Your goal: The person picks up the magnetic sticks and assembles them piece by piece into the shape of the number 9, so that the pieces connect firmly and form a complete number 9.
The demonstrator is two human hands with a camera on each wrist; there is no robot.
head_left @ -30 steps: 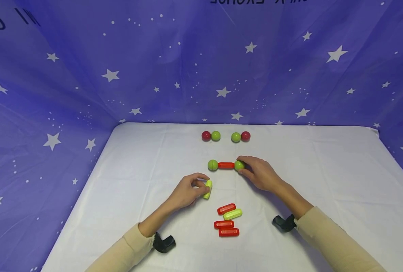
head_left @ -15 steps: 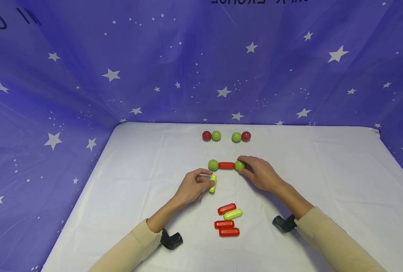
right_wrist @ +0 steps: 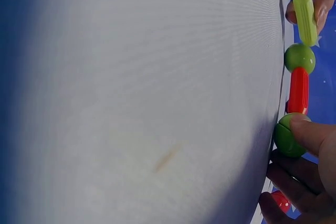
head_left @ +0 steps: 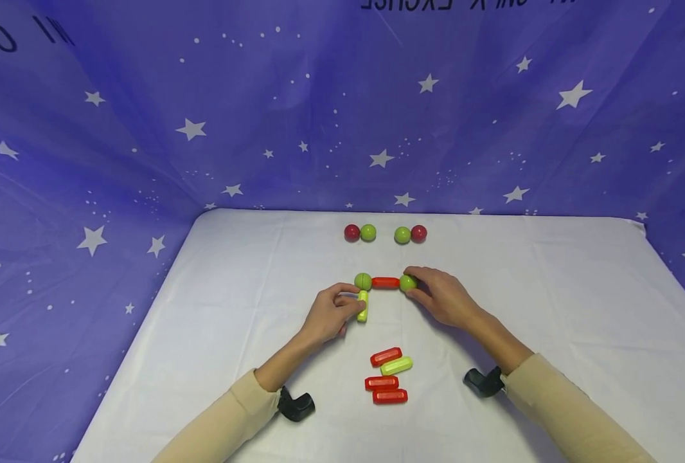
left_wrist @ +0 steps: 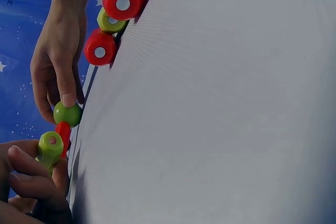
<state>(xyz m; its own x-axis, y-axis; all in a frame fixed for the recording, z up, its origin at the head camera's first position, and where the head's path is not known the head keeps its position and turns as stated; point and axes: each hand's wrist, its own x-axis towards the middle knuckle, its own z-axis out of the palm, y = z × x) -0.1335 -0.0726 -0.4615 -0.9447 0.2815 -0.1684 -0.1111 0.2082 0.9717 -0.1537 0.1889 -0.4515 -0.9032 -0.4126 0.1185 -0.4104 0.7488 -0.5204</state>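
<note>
My left hand (head_left: 329, 314) pinches a yellow-green rod (head_left: 362, 307) between thumb and fingers. The rod's far end meets the left green ball (head_left: 363, 281) in the head view. A red rod (head_left: 385, 283) joins that ball to a second green ball (head_left: 408, 283). Around this second ball, the thumb and fingers of my right hand (head_left: 442, 296) hold the right end of the piece. In the right wrist view the yellow-green rod (right_wrist: 305, 18) sits at the end of the green ball (right_wrist: 300, 59), in line with the red rod (right_wrist: 298, 90).
Nearer me on the white table (head_left: 232, 270) lie red rods (head_left: 390, 396) and another yellow-green rod (head_left: 397, 366). Towards the back stand two pairs of balls, each a red ball (head_left: 351, 233) beside a green ball (head_left: 403, 235). A starry blue cloth (head_left: 319, 116) hangs behind.
The left hand has carried the yellow-green rod forward and slightly right, turning it straighter, until it meets the left green ball. The right hand has kept its hold on the other ball.
</note>
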